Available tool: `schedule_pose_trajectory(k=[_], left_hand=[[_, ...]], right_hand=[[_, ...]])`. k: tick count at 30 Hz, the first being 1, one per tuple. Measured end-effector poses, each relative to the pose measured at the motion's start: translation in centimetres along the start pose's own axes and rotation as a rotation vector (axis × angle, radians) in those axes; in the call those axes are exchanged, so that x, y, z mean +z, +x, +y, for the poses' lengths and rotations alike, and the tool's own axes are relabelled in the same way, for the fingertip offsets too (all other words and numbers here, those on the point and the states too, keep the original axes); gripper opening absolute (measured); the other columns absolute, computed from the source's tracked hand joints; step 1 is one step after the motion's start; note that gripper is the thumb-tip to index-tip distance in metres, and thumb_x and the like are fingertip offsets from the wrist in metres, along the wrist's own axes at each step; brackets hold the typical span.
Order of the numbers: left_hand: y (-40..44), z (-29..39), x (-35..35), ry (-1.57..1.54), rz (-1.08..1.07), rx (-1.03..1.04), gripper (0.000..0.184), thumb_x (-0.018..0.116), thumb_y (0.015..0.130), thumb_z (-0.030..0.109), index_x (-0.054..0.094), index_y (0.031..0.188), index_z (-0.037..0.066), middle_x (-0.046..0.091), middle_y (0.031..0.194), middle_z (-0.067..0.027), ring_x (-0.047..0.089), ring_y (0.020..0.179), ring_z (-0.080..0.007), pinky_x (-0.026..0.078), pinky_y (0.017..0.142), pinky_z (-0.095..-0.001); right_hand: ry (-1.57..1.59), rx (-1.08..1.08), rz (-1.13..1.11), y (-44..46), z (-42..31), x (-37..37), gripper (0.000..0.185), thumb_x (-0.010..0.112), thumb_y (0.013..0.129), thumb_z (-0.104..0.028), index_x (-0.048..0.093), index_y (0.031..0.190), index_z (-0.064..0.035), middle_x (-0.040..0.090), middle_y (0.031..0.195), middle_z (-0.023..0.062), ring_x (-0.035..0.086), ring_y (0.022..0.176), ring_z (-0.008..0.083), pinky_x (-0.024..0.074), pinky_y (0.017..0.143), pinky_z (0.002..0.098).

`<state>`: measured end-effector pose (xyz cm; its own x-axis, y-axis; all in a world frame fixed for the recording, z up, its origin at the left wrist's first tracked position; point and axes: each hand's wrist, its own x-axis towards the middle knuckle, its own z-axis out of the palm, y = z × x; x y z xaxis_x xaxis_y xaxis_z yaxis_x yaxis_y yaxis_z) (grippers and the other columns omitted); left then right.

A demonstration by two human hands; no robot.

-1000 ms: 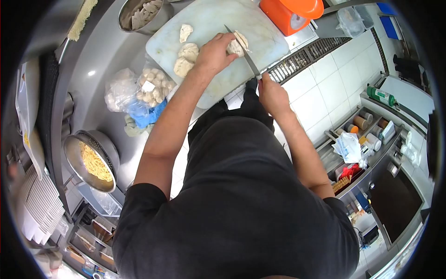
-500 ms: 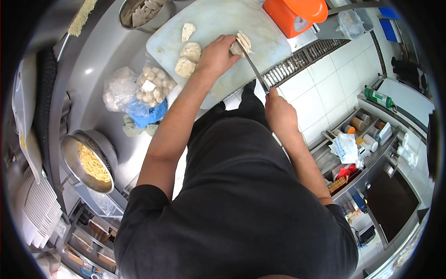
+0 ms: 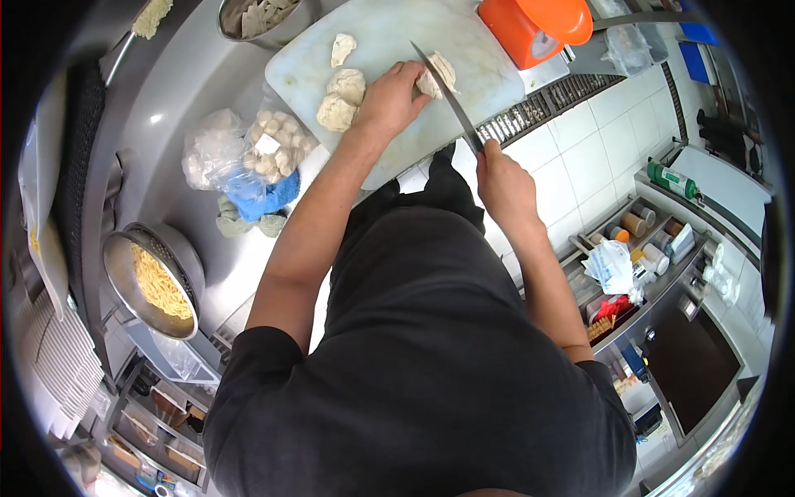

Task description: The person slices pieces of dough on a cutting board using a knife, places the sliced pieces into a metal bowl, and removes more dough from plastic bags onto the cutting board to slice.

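Note:
My right hand is wrapped round the handle of a long knife. Its blade slants up and left across a pale piece of what looks like cooked chicken, the tip reaching past the far side. My left hand rests on the white cutting board, its fingertips and thumb closed against the left side of that same piece. Left of this hand lie two larger pale lumps, touching each other, with a smaller scrap above them.
An orange scale stands at the board's right corner. A metal bowl of pale strips sits at top left. Bagged mushrooms and a blue cloth lie left, beyond them a steel bowl of noodles. A drain grate runs along the floor.
The knife has slid forward, so its tip now extends beyond the pale piece. My right hand has moved up towards the board, while my left hand keeps its place on the piece.

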<state>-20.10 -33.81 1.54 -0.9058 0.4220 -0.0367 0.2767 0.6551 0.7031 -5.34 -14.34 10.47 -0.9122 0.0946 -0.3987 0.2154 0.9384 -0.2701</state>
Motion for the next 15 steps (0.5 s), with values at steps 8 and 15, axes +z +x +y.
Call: schedule_pose_trajectory(k=[8, 15], left_hand=[[0.0, -0.5, 0.5, -0.002, 0.031, 0.015, 0.037, 0.087, 0.088, 0.017, 0.065, 0.116, 0.004, 0.073, 0.116, -0.0129, 0.075, 0.105, -0.0312, 0.060, 0.090, -0.0422], [0.0, -0.5, 0.9, 0.001, 0.059, 0.031, 0.040, 0.087, 0.087, 0.017, 0.068, 0.119, 0.005, 0.074, 0.110, -0.0121, 0.075, 0.102, -0.0312, 0.060, 0.088, -0.0426]], right_hand=[[-0.006, 0.030, -0.063, -2.2, 0.3, 0.4, 0.021, 0.052, 0.112, -0.023, 0.053, 0.109, -0.0030, 0.074, 0.087, 0.0254, 0.074, 0.083, 0.0474, 0.0583, 0.075, 0.0588], [-0.005, 0.052, -0.103, -0.5, 0.6, 2.2, 0.021, 0.052, 0.112, -0.023, 0.053, 0.110, -0.0021, 0.075, 0.088, 0.0267, 0.074, 0.082, 0.0487, 0.0577, 0.075, 0.0597]])
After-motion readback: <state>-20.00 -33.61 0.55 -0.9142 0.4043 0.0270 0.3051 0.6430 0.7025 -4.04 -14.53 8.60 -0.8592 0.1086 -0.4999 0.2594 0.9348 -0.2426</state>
